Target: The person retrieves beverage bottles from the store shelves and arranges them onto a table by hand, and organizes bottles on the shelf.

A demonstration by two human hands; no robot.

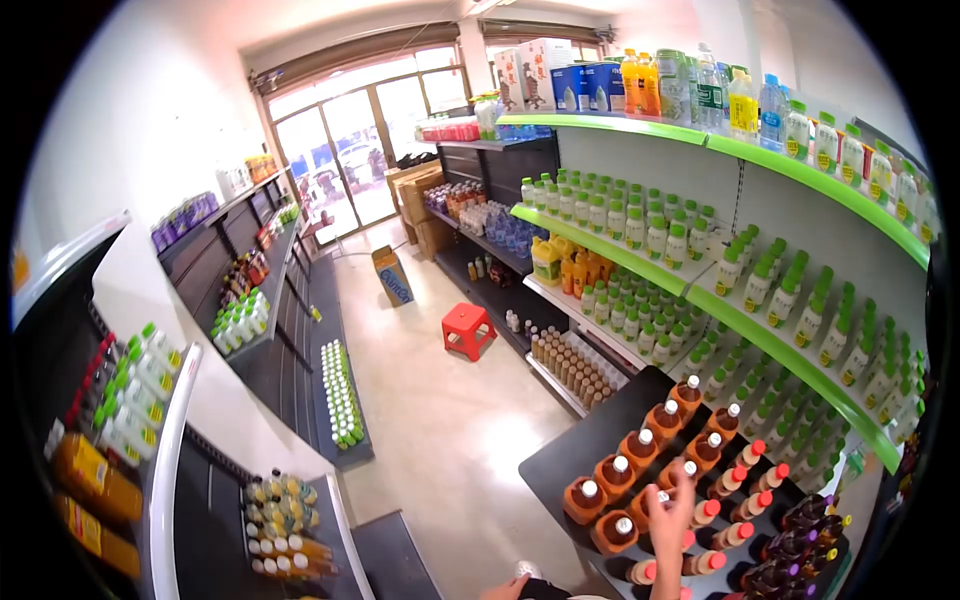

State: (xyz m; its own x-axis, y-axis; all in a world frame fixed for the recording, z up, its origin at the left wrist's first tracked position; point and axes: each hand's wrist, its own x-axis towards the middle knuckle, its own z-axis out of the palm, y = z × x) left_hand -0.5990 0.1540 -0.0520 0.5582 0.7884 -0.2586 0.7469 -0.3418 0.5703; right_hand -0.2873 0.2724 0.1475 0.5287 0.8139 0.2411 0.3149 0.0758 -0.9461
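Observation:
My right hand (671, 512) reaches over a dark table (548, 468) at the lower right. Thumb and fingers are apart, with a white bottle cap (663, 497) showing between them; whether they touch it I cannot tell. Around the hand stand orange-brown drink bottles (613, 530) with white caps, in rows. To its right are bottles with red caps (733, 536) and a pale upper part. Dark bottles with purple and yellow caps (800, 545) crowd the table's right end. Only a sliver of my left hand (503, 591) shows at the bottom edge, its fingers hidden.
Shelves with green edges (610, 240) on the right hold many green-capped bottles. More stocked shelves (270, 345) line the left. A red stool (468, 330) and a cardboard box (391, 276) stand on the aisle floor (430, 420). Glass doors (345, 155) are at the back.

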